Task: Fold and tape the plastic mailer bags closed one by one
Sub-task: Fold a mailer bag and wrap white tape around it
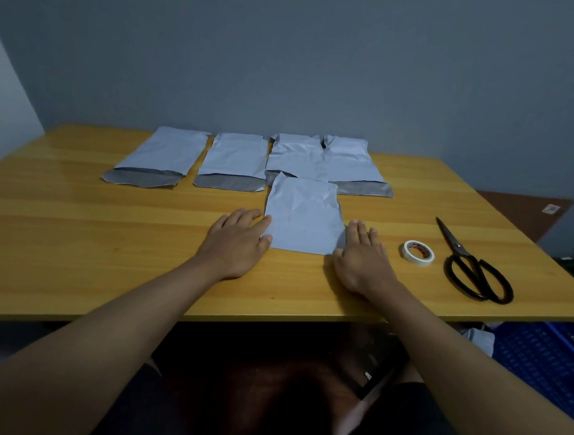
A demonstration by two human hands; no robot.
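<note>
Head view: we press one folded mailer (304, 215) flat, left hand (235, 239) at nine o'clock, right hand (362, 255) at three, each grip spread. Four mailers (235, 157) at twelve o'clock lie unsealed; tape roll (418, 252) looks untouched.

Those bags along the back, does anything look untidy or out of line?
Slightly: the third bag and fourth bag from the left overlap and look creased, while the two left bags lie apart and flat.

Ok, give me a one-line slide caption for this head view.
Both hands, left hand and right hand, flank a folded mailer bag on the wooden table, tape roll and scissors alongside.
</note>
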